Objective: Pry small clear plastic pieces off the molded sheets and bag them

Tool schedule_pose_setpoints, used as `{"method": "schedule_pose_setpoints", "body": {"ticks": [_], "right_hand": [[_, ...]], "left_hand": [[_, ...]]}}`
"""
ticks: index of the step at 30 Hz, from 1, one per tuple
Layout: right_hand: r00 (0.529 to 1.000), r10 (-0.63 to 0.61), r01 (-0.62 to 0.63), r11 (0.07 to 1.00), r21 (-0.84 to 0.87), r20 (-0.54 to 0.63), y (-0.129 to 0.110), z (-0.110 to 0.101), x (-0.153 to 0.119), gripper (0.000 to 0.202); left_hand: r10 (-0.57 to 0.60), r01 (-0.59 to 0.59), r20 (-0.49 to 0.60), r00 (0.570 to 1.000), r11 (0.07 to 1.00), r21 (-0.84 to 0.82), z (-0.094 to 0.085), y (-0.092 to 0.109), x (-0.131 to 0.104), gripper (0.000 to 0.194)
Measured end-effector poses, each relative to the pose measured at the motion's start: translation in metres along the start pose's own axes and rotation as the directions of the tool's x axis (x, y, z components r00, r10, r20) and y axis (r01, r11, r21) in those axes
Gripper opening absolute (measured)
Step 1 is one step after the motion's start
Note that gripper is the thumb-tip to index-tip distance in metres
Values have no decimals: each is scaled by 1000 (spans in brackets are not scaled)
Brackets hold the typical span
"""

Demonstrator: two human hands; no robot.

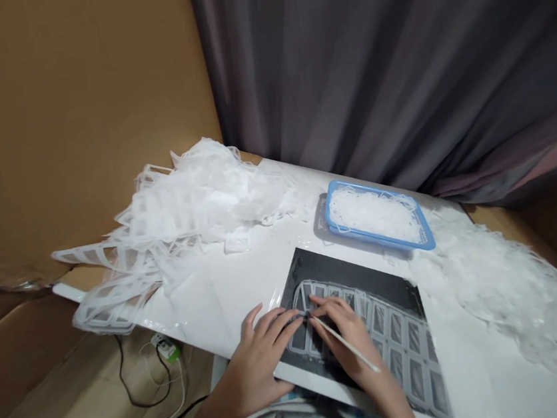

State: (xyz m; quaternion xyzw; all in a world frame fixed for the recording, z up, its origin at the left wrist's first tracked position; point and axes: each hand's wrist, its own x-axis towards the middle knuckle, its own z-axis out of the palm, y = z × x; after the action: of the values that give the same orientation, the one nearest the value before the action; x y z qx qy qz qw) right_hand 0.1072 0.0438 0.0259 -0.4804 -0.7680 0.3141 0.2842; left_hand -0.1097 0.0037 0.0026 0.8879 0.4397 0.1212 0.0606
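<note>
A translucent white plastic sheet with rows of rectangular openings lies on a black board in front of me. My left hand rests at the sheet's left end, with its fingers stretched out and their tips touching the plastic. Just right of it, my right hand is closed around a thin white stick. The stick's rear end points back over my wrist. Its front tip is hidden by the fingers, which are close to my left fingertips.
Behind the board stands a blue tray of thin white strips. Similar sheets form a tall heap at the left, and loose strips form a pile at the right. A power strip with cords lies below the white table's left edge.
</note>
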Motion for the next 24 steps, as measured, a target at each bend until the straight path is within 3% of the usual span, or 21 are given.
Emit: {"method": "schedule_pose_setpoints", "body": {"ticks": [5,14,17,20,24], "right_hand": [[998,62,-62,998,-13,-28,6,4,-2,21],[981,65,-54,996,66,-181,5,-20,-8,20],[975,158,-131,977,167,-159,0,-22,-13,23],[960,258,-218,932,289,-110,-9,-18,-17,26],[964,235,-189,933,306,-120,-18,-8,-20,23]], "left_hand": [[0,0,1,1000,1000,-2,-1,1,1,75],[-47,54,54,997,988,-146,-15,5,3,82],[-152,151,8,988,964,-219,-18,12,10,60],[-321,286,-66,945,907,-308,-18,23,24,30],[-416,335,-54,908,796,-504,-19,34,40,23]]}}
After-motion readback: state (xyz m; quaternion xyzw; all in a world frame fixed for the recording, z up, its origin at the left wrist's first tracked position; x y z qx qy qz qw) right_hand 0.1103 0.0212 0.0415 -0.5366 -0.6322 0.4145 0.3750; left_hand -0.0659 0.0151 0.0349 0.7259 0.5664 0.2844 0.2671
